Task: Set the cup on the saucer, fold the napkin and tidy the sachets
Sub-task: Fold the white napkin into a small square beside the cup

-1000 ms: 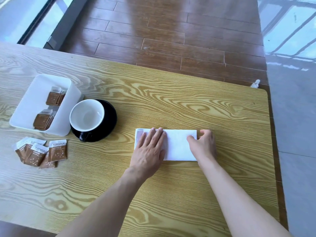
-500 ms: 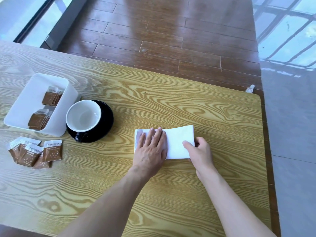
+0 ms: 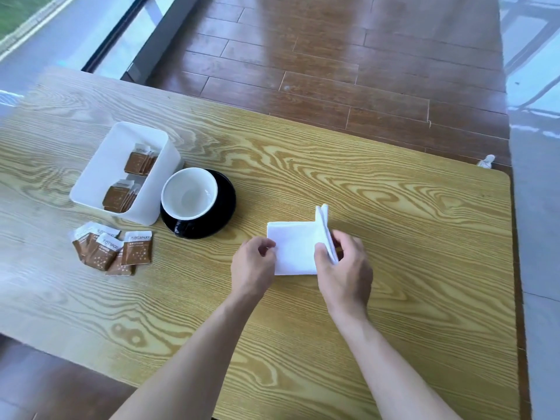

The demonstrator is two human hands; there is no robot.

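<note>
Counter (image 3: 394, 207): yellow wood-grain laminate, bold swirling figure, rounded far-right corner. Beyond it, dark reddish plank floor (image 3: 303, 71).

Napkin (image 3: 292, 251): white paper, soft matte surface, lying near the counter's middle. Left portion flat, roughly rectangular. Right portion lifted and standing almost on edge, showing thin layered edges.

Right hand (image 3: 345, 271): fingers (image 3: 322, 253) closed in a pinch on the raised right flap, thumb on the near face, remaining fingers behind the paper.

Left hand (image 3: 253, 266): fingers loosely curled, tips touching the napkin's left edge; whether they pinch it or only press on it I cannot tell.

Cup (image 3: 189, 194): round, white glazed interior, dark outside, handle toward the camera. Sits on the black glossy saucer (image 3: 225, 204), off-centre to the left, just left of the napkin.

White bin (image 3: 121, 147): smooth plastic, rectangular with rounded corners, touching or just beside the saucer's left rim. Holds two small stacks of brown sachets (image 3: 141, 160), leaning against the right wall.

Loose sachets (image 3: 112, 250): flat brown squares with white top bands and printed text, overlapping in a fan on the counter in front of the bin.
</note>
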